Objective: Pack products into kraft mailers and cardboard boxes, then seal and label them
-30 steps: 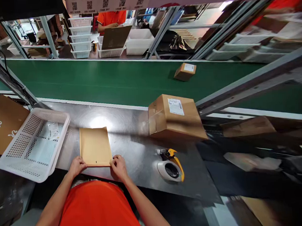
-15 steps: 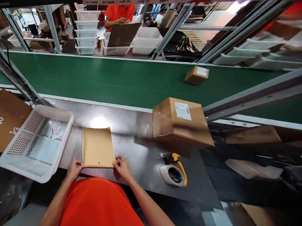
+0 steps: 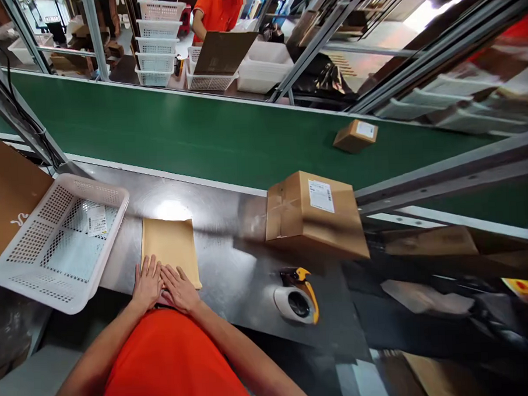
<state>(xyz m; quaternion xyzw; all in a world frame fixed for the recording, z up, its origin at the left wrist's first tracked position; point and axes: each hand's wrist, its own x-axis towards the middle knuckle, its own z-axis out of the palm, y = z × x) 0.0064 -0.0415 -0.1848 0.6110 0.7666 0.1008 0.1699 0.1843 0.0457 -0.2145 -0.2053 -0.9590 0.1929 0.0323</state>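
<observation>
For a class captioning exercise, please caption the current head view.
Left hand and right hand rest flat on an envelope, between a basket and a tape dispenser.

My bench (image 3: 232, 263): one, metal, grey, shiny, a bright glare at its back left, the right end darker. On it, counted from my left: basket (image 3: 105, 248), white, perforated, over the left end, how far it rests there I cannot tell; envelope (image 3: 168, 242), tan, lying flat at the front before me; box (image 3: 311, 213), brown, at the back right; tape dispenser (image 3: 297, 301), white and yellow, nearer me than the box, apart from it.
</observation>
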